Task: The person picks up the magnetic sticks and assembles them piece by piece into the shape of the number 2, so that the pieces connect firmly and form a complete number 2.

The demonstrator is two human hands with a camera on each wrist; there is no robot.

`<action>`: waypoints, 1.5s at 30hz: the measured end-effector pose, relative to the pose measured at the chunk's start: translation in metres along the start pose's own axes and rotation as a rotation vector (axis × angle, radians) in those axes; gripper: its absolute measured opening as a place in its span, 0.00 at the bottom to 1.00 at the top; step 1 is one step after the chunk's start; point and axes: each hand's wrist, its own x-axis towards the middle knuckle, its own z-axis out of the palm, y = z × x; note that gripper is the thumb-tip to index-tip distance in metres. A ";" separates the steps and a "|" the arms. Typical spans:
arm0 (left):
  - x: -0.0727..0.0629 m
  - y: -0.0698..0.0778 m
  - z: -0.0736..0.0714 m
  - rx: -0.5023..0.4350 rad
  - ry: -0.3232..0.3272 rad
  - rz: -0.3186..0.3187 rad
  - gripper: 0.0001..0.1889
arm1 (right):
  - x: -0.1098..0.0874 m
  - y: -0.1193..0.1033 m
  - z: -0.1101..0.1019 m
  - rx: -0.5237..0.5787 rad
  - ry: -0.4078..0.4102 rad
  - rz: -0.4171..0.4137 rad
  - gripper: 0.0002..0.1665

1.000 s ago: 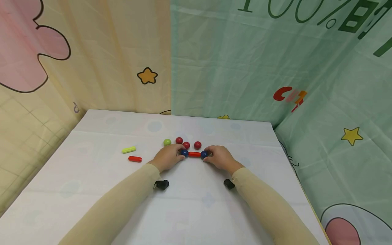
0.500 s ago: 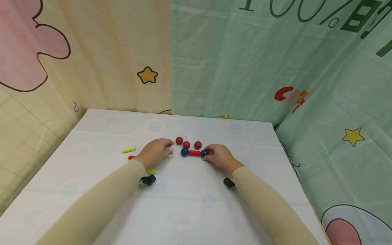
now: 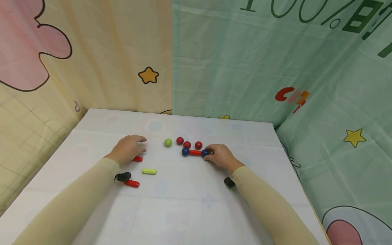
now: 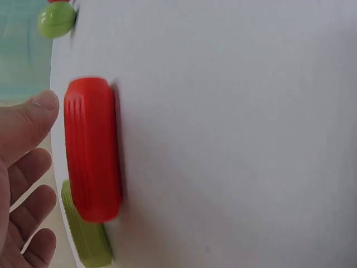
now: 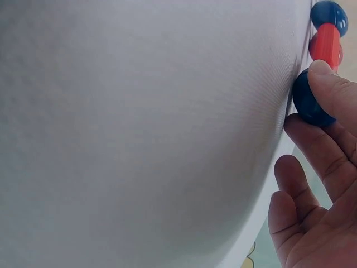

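Observation:
My right hand (image 3: 222,157) pinches the right-hand blue ball (image 5: 310,100) between thumb and forefinger. A red rod (image 3: 195,153) joins that ball to a second blue ball (image 3: 185,152), making a dumbbell shape on the table. Over on the left, my left hand (image 3: 128,148) holds nothing, its fingers parted. Just by it lies another red rod (image 4: 92,148), partly covered by the hand in the head view. Beyond that rod in the left wrist view is a yellow-green rod (image 4: 89,243), hidden behind the hand in the head view.
Behind the dumbbell shape sit a green ball (image 3: 168,142) and three red balls (image 3: 187,145). Closer to the person lie a yellow-green rod (image 3: 149,172) and a red rod (image 3: 132,183) on the white table (image 3: 183,211). Printed curtains (image 3: 220,68) rise behind the table.
My left hand has let go of the left blue ball and moved left, past the green ball, to the rods. The right hand has stayed on its blue ball.

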 end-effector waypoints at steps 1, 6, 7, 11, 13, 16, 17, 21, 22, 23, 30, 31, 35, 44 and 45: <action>-0.002 -0.005 -0.002 0.011 0.000 -0.003 0.25 | 0.000 0.000 0.000 0.000 -0.001 0.000 0.25; -0.010 -0.024 -0.011 0.042 -0.006 -0.023 0.26 | -0.001 -0.001 -0.001 -0.002 -0.002 0.007 0.26; -0.012 -0.028 -0.012 0.042 -0.007 -0.026 0.26 | -0.001 -0.001 -0.001 -0.002 -0.002 0.008 0.25; -0.017 -0.037 -0.015 0.050 -0.016 -0.040 0.26 | 0.000 -0.001 0.000 -0.002 0.001 0.008 0.26; -0.019 -0.040 -0.015 0.059 -0.025 -0.043 0.25 | 0.000 0.000 0.001 -0.001 0.001 0.008 0.26; -0.021 -0.044 -0.013 0.079 -0.022 -0.041 0.21 | 0.001 0.000 0.001 -0.003 0.000 0.010 0.26; -0.021 -0.045 -0.012 0.086 -0.015 -0.038 0.20 | 0.001 0.000 0.001 -0.005 0.001 0.011 0.26; -0.022 -0.047 -0.008 0.127 0.025 -0.023 0.17 | 0.000 0.000 0.001 -0.007 0.005 0.010 0.26; -0.022 -0.047 -0.007 0.136 0.034 -0.021 0.17 | 0.000 -0.001 0.001 -0.008 0.006 0.010 0.26; -0.022 -0.046 -0.007 0.142 0.040 -0.019 0.17 | 0.000 -0.001 0.001 -0.008 0.007 0.010 0.26; -0.023 -0.041 -0.009 0.130 0.041 -0.036 0.16 | -0.002 -0.001 0.001 -0.010 0.008 0.015 0.27; -0.023 -0.040 -0.009 0.128 0.039 -0.039 0.16 | -0.002 -0.001 0.001 -0.010 0.008 0.015 0.27; -0.024 -0.039 -0.010 0.123 0.030 -0.050 0.16 | -0.001 0.000 0.002 -0.011 0.009 0.011 0.26; -0.025 -0.038 -0.010 0.118 0.031 -0.064 0.17 | 0.000 0.001 0.003 -0.014 0.010 0.005 0.26; -0.025 -0.038 -0.010 0.116 0.032 -0.063 0.17 | 0.001 0.001 0.003 -0.011 0.009 0.007 0.26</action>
